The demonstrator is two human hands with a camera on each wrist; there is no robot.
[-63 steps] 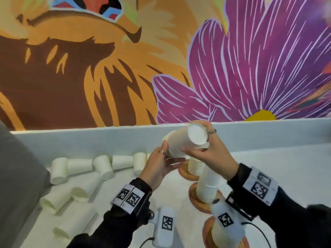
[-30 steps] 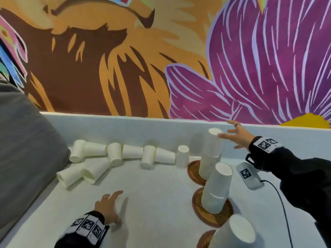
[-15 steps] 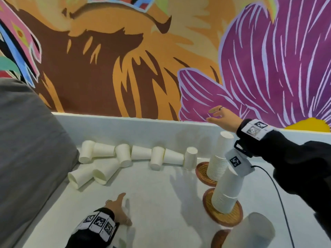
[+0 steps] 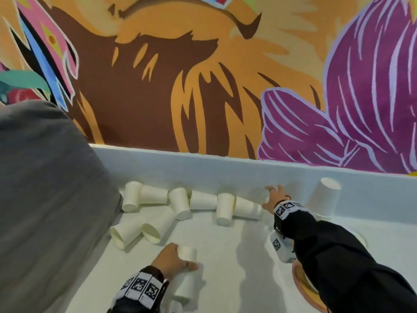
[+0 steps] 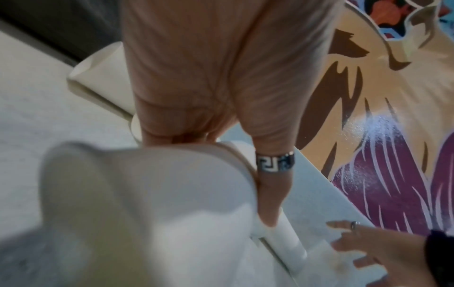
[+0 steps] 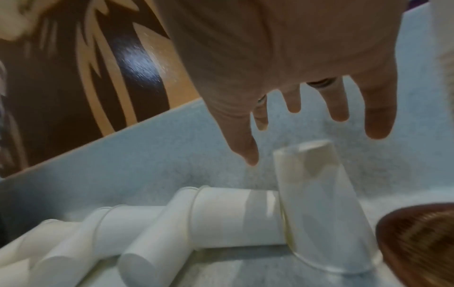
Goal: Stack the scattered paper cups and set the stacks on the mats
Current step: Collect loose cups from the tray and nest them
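Note:
My left hand [image 4: 178, 259] grips one end of a white paper cup [image 4: 187, 281] that lies on the white table near the front; the left wrist view shows my fingers [image 5: 267, 194] curled round this cup [image 5: 147, 194]. At the back wall, my right hand [image 4: 272, 197] hovers with fingers [image 6: 378, 120] spread just above an upside-down cup [image 6: 319, 203], which ends a row of lying cups [image 4: 203, 202]. A cup stack [image 4: 325, 197] stands at the back right. Two more cups [image 4: 144, 229] lie left of centre.
A brown woven mat [image 6: 422, 248] lies just right of the upside-down cup. Another mat [image 4: 302, 283] shows under my right sleeve. A grey cushion [image 4: 45, 188] fills the left side. The table's raised white rim [image 4: 203, 163] runs below the mural.
My right hand left the cup stack and swung left and down to the upside-down cup. My left hand, flat on the table before, now grips a lying cup.

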